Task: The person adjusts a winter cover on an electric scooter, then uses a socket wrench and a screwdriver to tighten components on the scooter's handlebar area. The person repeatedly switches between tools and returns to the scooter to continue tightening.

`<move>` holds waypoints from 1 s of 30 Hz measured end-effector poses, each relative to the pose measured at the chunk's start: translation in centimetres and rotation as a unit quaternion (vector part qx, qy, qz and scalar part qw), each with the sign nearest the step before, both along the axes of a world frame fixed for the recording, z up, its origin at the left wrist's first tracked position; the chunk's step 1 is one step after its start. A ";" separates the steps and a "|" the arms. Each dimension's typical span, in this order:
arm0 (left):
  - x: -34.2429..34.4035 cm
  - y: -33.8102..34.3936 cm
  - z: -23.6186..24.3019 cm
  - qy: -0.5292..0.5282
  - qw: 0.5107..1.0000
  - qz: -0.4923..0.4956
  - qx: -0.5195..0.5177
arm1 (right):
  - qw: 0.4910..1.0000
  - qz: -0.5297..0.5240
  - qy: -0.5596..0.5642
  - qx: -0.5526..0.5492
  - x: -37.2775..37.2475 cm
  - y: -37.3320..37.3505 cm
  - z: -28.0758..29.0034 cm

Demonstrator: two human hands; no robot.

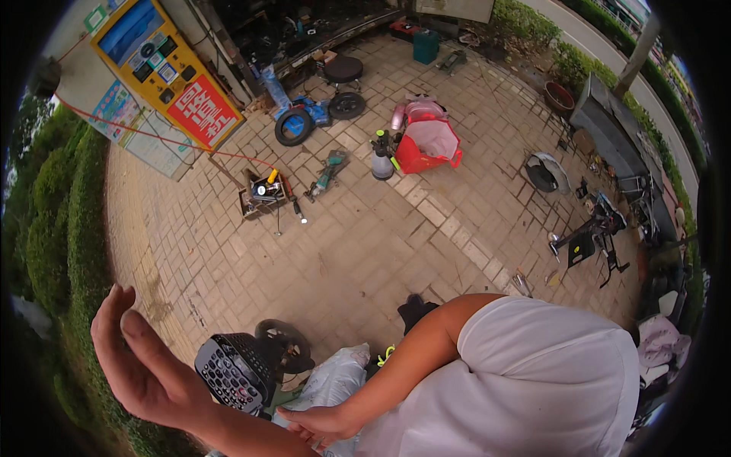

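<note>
My left hand [141, 365] is raised at the left with its fingers bent and apart, and nothing shows in it. Low in the middle, my right hand [324, 423] lies close to my left forearm. Its thumb points left, while its other fingers are curled and partly hidden; what they hold, if anything, I cannot make out. Behind this hand is a pale plastic bag [335, 377]. Next to my left wrist stands a black plastic piece [232, 373] with rows of grey oval cells, and a small black wheel [285, 344] is just beyond it.
On the brick paving stand an open toolbox [263, 194], a green power tool [329, 171], a spray bottle [382, 161] and a red bag [428, 145]. Loose tyres [294, 127] lie farther off. Black scooter parts [594, 232] are at right; a yellow machine [164, 68] stands back left.
</note>
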State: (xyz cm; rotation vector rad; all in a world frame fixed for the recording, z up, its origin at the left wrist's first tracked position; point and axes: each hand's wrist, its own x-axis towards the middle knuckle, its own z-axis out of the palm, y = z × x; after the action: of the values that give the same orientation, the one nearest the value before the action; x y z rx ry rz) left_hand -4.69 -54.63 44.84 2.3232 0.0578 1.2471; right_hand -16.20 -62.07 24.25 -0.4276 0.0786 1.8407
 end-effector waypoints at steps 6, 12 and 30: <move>22.0 -17.7 -10.3 0.018 0.972 -0.229 0.041 | 0.899 -0.399 0.169 -0.071 19.0 -11.5 3.9; 33.5 -29.5 -22.6 0.136 0.930 -0.307 -0.151 | 0.574 -0.806 -0.136 -0.033 40.7 -32.6 3.2; 72.7 -81.7 -46.2 0.534 0.194 -0.303 -0.765 | 0.022 -0.419 -0.773 -0.476 68.9 -76.8 -11.8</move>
State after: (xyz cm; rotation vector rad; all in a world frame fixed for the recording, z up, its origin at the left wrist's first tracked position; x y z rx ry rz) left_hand 67.99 -136.30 -1.40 0.4778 0.4861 -0.9730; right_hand 52.66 -138.87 12.50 -2.3523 0.0023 -1.0324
